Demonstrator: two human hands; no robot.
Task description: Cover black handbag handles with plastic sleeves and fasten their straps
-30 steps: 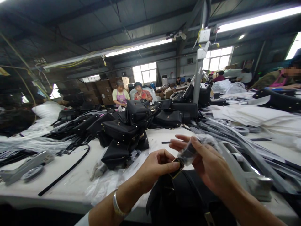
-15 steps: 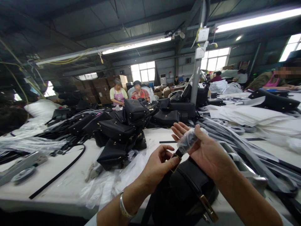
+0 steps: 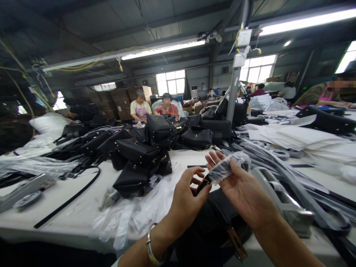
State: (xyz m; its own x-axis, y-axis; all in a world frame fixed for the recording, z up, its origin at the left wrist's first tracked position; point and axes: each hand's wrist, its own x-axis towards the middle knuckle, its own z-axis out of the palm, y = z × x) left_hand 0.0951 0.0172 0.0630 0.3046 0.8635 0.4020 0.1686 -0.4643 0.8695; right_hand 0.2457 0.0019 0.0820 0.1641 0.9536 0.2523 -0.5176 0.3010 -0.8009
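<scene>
Since the earlier frame, the gold-edged buckle [image 3: 203, 183] is turning edge-on, just below and right of the frame's centre. We are finding the left hand [image 3: 187, 198] pinching it, while the right hand [image 3: 244, 191] is thumbing the plastic-wrapped strap [image 3: 221, 170] against its palm, fingers spreading loose. We are rating slippage the chief risk, the slick wrapping offering poor grip. We are also noting possible scratching, should the buckle be striking the black bag [image 3: 213, 218] underneath.
</scene>
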